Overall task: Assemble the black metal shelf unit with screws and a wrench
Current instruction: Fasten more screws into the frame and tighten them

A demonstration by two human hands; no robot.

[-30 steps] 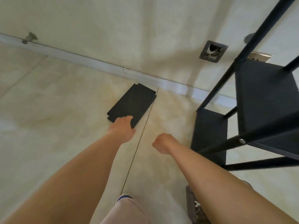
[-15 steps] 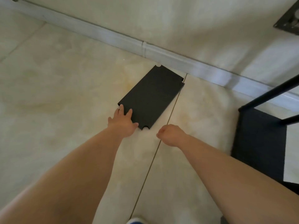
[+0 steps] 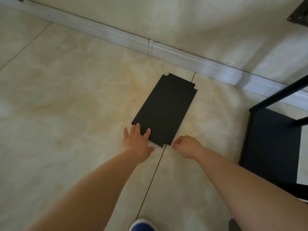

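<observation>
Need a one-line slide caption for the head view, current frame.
Left hand reaches fingers onto the near end of a black shelf panel lying on the tile floor; right hand hovers curled beside it.

shelf panel [image 3: 164, 110]: matte black | floor [image 3: 66, 97]: cream marbled tile | skirting board [image 3: 116, 37]: white | shoe [image 3: 141, 225]: blue

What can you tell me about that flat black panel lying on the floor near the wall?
The black panel is a thin, matte rectangle, metal by the look of it, with a small notch cut at each corner. It lies flat on the pale tiled floor, angled toward the baseboard, across a tile joint. The left hand rests straight fingertips on its near left corner. The right hand, curled, is beside the near edge; contact is unclear.
</observation>
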